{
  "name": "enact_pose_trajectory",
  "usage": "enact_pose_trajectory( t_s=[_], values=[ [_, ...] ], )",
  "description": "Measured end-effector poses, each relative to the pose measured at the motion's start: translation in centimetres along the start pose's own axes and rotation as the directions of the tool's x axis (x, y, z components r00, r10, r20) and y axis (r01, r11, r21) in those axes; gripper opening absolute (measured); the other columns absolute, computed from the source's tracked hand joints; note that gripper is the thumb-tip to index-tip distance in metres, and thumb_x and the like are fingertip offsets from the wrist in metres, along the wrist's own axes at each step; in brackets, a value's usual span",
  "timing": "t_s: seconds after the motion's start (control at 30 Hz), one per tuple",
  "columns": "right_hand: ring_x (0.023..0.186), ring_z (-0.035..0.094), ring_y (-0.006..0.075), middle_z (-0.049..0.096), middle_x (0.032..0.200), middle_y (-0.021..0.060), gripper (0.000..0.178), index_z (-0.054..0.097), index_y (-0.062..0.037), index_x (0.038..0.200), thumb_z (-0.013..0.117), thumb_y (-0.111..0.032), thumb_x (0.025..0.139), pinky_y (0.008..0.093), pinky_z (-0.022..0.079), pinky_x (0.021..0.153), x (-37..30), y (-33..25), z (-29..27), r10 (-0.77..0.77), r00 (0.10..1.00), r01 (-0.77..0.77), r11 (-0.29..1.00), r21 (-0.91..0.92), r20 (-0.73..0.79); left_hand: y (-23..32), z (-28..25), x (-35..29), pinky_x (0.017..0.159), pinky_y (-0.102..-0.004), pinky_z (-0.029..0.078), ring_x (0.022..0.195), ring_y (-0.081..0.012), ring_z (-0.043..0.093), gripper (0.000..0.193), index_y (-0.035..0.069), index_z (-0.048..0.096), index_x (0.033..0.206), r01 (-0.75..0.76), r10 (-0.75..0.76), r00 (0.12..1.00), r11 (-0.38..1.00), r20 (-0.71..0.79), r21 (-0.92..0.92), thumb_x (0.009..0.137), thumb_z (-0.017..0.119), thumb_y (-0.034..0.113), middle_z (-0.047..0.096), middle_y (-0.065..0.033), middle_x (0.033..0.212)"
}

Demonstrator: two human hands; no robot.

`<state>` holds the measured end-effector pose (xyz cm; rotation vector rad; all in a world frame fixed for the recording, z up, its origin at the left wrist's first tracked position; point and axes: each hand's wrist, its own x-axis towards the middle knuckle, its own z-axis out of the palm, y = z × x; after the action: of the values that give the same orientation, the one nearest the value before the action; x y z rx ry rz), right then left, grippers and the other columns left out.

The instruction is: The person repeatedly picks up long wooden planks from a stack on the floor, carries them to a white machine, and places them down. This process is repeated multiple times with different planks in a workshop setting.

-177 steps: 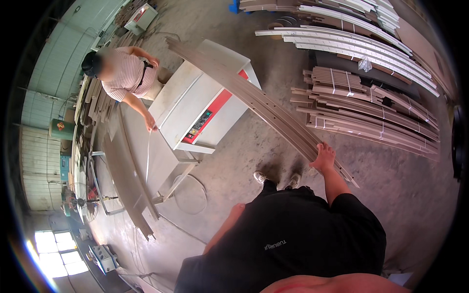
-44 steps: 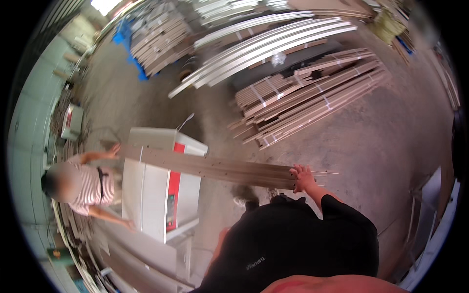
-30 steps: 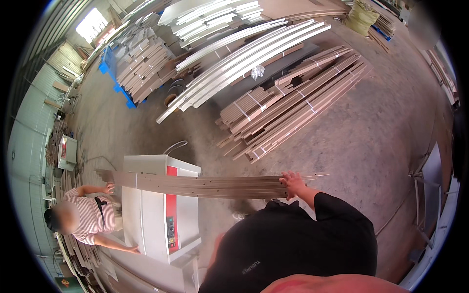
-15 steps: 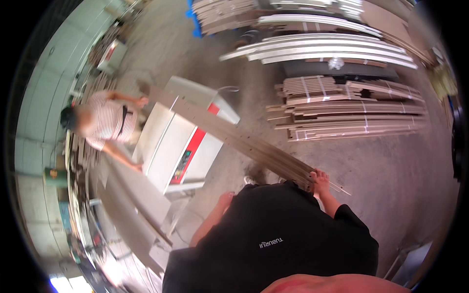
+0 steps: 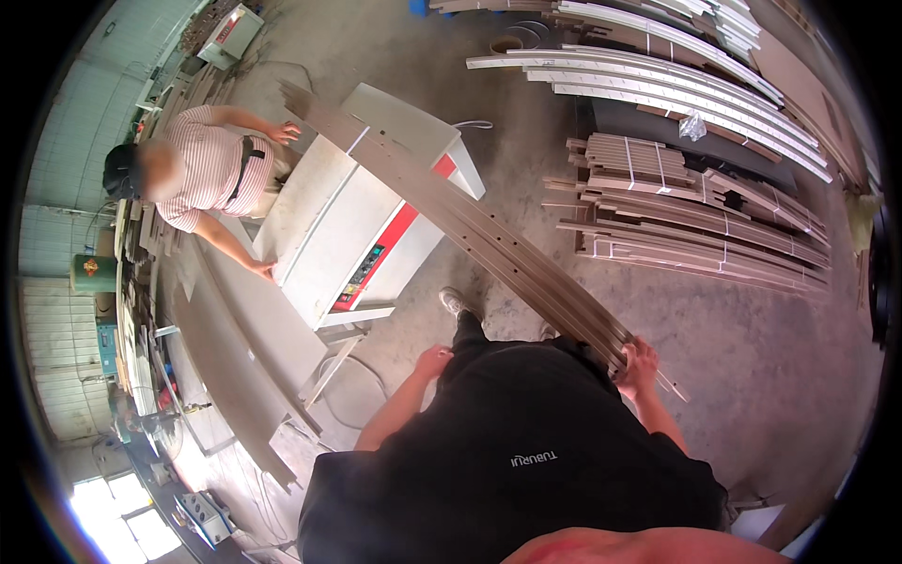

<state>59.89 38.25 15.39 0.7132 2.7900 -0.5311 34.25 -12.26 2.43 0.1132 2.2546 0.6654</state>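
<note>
Concrete floor (image 5: 517, 169) surrounds the machine (image 5: 315, 207); strapped stacks (image 5: 639, 160) right of it. Planks (image 5: 500, 256) slant across the machine, near end jutting past it into right hand's (image 5: 639, 363) grasp. One strap (image 5: 357, 140) on, over the machine; hand-side length shows none. Left hand (image 5: 435, 361), below machine: nothing visible held, finger closure unclear.

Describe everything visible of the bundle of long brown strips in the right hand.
The bundle of long brown strips, laid side by side, looks smooth and ridged lengthwise; wood or coated metal, I cannot tell. Small dark spots dot it, and a white band crosses it toward its far end. It runs diagonally across the white machine; whether it rests there is unclear. The right hand grips its near end, with narrow tips poking out beyond.
</note>
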Motion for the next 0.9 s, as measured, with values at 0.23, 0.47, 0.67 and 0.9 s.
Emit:
enact_pose_trajectory(
  t_s=[0.23,0.47,0.67,0.9],
  values=[
    [0.128,0.049,0.0431,0.046,0.145,0.0178,0.085,0.051,-0.0206,0.120,0.093,-0.032,0.046,0.0553,0.038,0.106,4.8,-10.4,-0.2,0.000,1.000,0.000,0.997,-0.072,-0.007,-4.6,-6.1,5.7,0.093,-0.0404,0.055,0.104,-0.0304,0.072,0.042,0.013,0.074,0.119,0.111,-0.116,0.993,0.988,-0.039,-0.108,0.087,0.066,0.039,0.075,-0.0146,0.111],
    [0.127,0.050,0.0414,0.048,0.143,0.0141,0.101,0.049,-0.0217,0.131,0.095,-0.039,0.043,0.0535,0.043,0.103,21.3,-24.2,6.5,-0.040,0.997,0.035,0.997,-0.074,-0.072,-7.7,-17.6,9.3,0.081,-0.0367,0.057,0.090,-0.0244,0.074,0.041,0.007,0.072,0.116,0.106,-0.115,0.993,0.956,-0.016,-0.274,0.086,0.067,0.035,0.076,-0.0147,0.100],
    [0.129,0.051,0.0398,0.046,0.150,0.0134,0.096,0.049,-0.0230,0.132,0.091,-0.043,0.049,0.0537,0.042,0.105,35.7,-36.0,9.0,-0.150,0.976,0.144,0.988,-0.046,-0.159,-15.8,-22.6,10.1,0.078,-0.0361,0.057,0.083,-0.0221,0.075,0.038,0.004,0.070,0.113,0.187,-0.182,0.982,0.906,0.049,-0.379,0.088,0.067,0.033,0.077,-0.0109,0.094],
    [0.139,0.043,0.0364,0.041,0.155,0.0133,0.086,0.048,-0.0237,0.134,0.085,-0.046,0.060,0.0508,0.033,0.113,43.6,-46.5,9.1,-0.148,0.973,0.157,0.987,0.033,-0.179,-21.1,-23.7,6.2,0.071,-0.0317,0.056,0.080,-0.0184,0.074,0.032,0.005,0.069,0.113,0.337,-0.340,0.936,0.785,0.094,-0.519,0.091,0.066,0.027,0.076,-0.0091,0.093]
  ],
)
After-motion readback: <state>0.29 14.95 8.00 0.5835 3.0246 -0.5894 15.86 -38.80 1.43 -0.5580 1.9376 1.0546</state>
